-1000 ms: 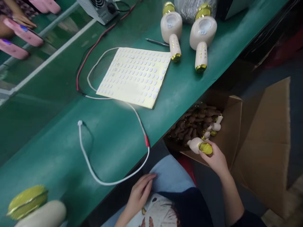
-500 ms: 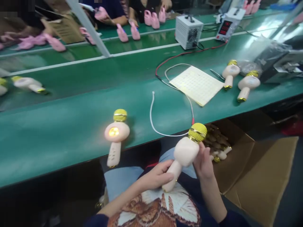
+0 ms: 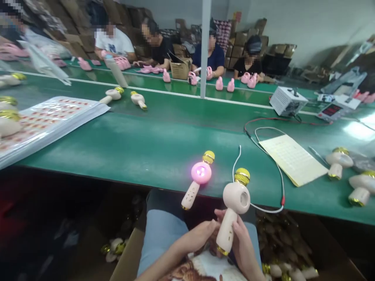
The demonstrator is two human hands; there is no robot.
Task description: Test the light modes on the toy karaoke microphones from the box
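Our right hand has its fingers around the handle of an unlit microphone, just above the desk's front edge; our left hand sits beside it, contact unclear. On the desk, a lit microphone glows near a white cable with its tip unattached. Given the pile of microphones below, we judge much is left.

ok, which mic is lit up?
The glowing mic at the front edge of the green table, picture-left of the held mic in the right hand. Its round face shines pink; no other mic visibly glows.
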